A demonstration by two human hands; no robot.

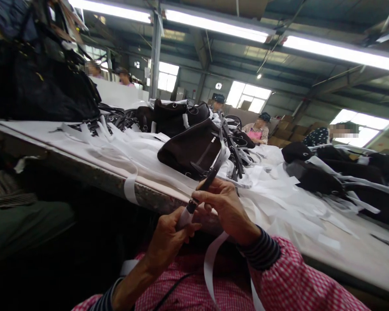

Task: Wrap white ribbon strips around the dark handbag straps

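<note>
The dark strap [210, 179] is just in front of me, at the near edge of the table [324, 259], with a metal fitting [192, 204] where my two hands almost meet. My right hand [225, 205] pinches the strap between thumb and forefinger right by that fitting, while my left hand [173, 231] is closed around the white wrapping [184, 218] just below it. I'd say I grip so close on both sides to keep the small fitting steady, and the wrapping probably guards the surface from marks. A white strip [210, 261] hangs down by my lap under my right wrist. Just beyond my hands the brown bag [188, 149] lies tilted on its side; the strap runs up towards it, though I can't tell whether they're joined. More white strips [116, 149] spread over the table, perhaps as padding under the goods. Other dark bags [327, 181] lie to the right, and a pile of black bags [42, 86] stands at the left; I can't see inside any of them. Past a co-worker [257, 129] across the table, cardboard boxes [282, 129] are stacked, their contents hidden too.
</note>
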